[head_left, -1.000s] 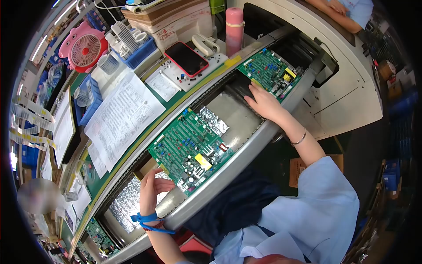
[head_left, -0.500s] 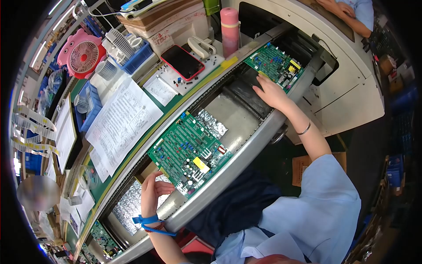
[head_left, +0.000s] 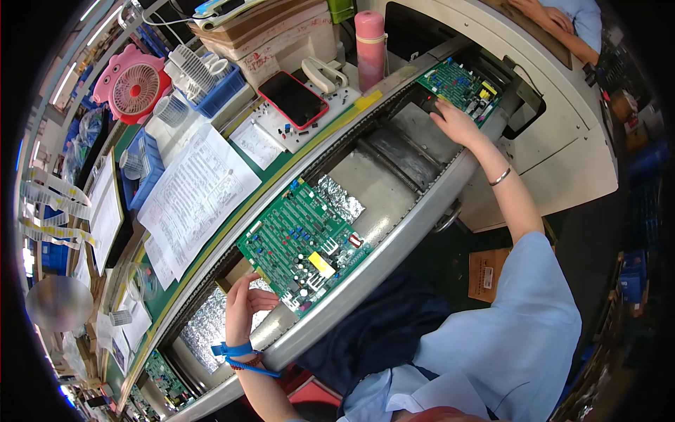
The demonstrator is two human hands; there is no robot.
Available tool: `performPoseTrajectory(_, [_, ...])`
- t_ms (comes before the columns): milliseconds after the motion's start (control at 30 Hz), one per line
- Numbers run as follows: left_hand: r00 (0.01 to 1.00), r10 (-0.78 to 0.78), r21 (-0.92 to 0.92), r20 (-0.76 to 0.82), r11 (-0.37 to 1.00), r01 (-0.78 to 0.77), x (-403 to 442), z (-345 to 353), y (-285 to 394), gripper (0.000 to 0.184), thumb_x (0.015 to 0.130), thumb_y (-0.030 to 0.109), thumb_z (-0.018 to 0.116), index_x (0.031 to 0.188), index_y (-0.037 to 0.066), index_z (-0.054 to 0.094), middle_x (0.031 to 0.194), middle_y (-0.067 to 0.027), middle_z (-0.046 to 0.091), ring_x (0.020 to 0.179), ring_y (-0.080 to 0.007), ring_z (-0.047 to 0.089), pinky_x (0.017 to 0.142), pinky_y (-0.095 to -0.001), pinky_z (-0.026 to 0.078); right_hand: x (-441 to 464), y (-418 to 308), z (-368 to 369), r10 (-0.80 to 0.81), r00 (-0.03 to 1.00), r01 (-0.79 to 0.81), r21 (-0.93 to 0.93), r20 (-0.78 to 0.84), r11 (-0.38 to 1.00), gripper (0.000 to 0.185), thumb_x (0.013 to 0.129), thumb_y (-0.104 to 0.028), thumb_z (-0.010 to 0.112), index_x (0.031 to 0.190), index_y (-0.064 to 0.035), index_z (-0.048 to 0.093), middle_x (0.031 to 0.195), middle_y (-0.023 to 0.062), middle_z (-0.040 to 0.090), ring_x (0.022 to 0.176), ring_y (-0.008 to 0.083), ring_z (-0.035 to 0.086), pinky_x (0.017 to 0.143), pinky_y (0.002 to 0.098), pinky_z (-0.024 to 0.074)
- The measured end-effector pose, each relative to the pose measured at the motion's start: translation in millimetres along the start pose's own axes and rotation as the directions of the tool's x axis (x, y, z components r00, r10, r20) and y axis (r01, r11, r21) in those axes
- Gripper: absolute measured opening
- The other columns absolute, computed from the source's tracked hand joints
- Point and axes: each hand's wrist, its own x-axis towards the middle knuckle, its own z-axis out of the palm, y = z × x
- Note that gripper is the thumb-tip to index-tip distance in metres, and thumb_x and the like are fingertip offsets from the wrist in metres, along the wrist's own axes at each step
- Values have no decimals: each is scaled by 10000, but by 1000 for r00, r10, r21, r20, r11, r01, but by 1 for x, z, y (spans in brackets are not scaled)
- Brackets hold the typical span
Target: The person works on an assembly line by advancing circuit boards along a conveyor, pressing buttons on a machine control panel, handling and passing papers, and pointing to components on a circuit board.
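A large green circuit board [head_left: 299, 235] with a yellow part and white heat sinks lies across the rails of the conveyor. My left hand [head_left: 247, 301], with a blue wrist strap, is at its lower left edge, thumb up and fingers stretched apart, holding nothing. Farther up the line, a second green circuit board [head_left: 460, 88] sits near the machine opening. My right hand [head_left: 457, 125], below a silver bracelet, rests its stretched fingers against that board's near edge, thumb spread away. Whether the fingertips grip the edge is hidden.
Along the far side lie printed sheets [head_left: 200, 197], a red-edged phone [head_left: 293, 100], loose small components and blue bins [head_left: 218, 91]. A pink bottle [head_left: 370, 53] stands by the rail. More boards [head_left: 165, 380] sit at the lower left. Another person's arms [head_left: 552, 21] show at top right.
My right hand has moved up and right along the conveyor, and the far board has shifted with it toward the machine opening. My left hand and the near board stay put.
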Motion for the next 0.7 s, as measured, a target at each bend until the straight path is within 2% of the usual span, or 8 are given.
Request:
performPoseTrajectory(233, [1000,-5,5,3,1000,5,0,3,1,358,951,280,363,1115,-16,479,725,-172,631,658,-239,647,568,-265,515,30,56,-7,41,999,-40,-40,21,998,524,912,-385,390,1212,38,468,1313,187,424,1194,306,428,971,360,377])
performPoseTrajectory(333, [1000,-2,-4,12,1000,2,2,3,0,362,952,284,360,1119,-17,474,724,-172,631,663,-238,647,571,-266,514,43,74,-13,126,990,-122,-72,66,990,549,926,-416,345,1275,1,424,1348,168,392,1230,293,393,1001,353,346])
performPoseTrajectory(467, [999,-3,-15,34,1000,4,4,2,-1,386,955,312,356,1119,-19,470,728,-179,634,661,-242,647,570,-268,515,55,88,-21,219,972,-214,-58,84,975,562,925,-425,362,1291,0,404,1357,176,380,1251,298,367,1029,341,305])
performPoseTrajectory(567, [998,7,-35,62,999,-5,5,-1,-5,407,957,339,350,1125,-12,471,743,-195,637,659,-247,648,579,-274,521,66,104,-17,219,975,-217,-58,40,974,522,921,-397,365,1239,6,467,1285,194,454,1185,328,433,985,368,357])
performPoseTrajectory(633, [997,18,-31,78,999,-15,5,-3,-6,406,955,334,361,1140,-12,467,749,-204,637,660,-248,649,586,-278,523,66,99,-14,102,992,-106,-49,-76,993,470,915,-371,384,1135,13,544,1138,196,561,1069,349,510,903,401,409])
performPoseTrajectory(700, [996,27,-62,82,998,-22,5,-2,-5,381,947,308,400,1139,-10,484,754,-205,639,664,-246,651,603,-295,528,62,70,-23,32,995,-37,-58,-93,998,409,917,-364,382,1056,-37,585,1045,175,593,985,357,544,829,431,434])
